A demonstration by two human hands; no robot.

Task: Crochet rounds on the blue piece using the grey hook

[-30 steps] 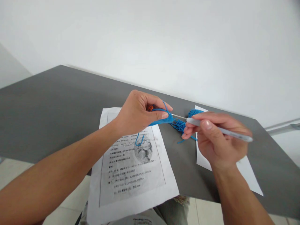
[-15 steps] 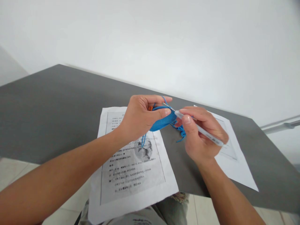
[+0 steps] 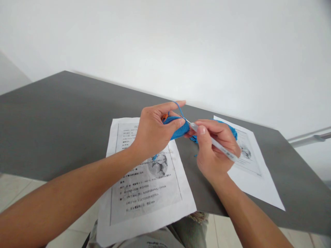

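Note:
My left hand (image 3: pixel 153 132) pinches a small blue crocheted piece (image 3: pixel 178 129) between thumb and fingers, with a strand of blue yarn looped over its raised forefinger. An orange marker (image 3: pixel 164 118) shows at the piece's far edge. My right hand (image 3: pixel 214 148) grips a pale grey crochet hook (image 3: pixel 213 141), its metal tip touching the top edge of the blue piece. Loose blue yarn (image 3: pixel 231 129) lies on the table behind my right hand, mostly hidden by it.
A printed instruction sheet (image 3: pixel 144 186) lies under my left hand and overhangs the front edge of the dark grey table (image 3: pixel 64 120). A second printed sheet (image 3: pixel 254 175) lies to the right. A white wall stands behind the table.
My right hand has moved left and brought the hook tip into the blue piece. My left forefinger has lifted, raising the yarn strand. The second sheet shows more.

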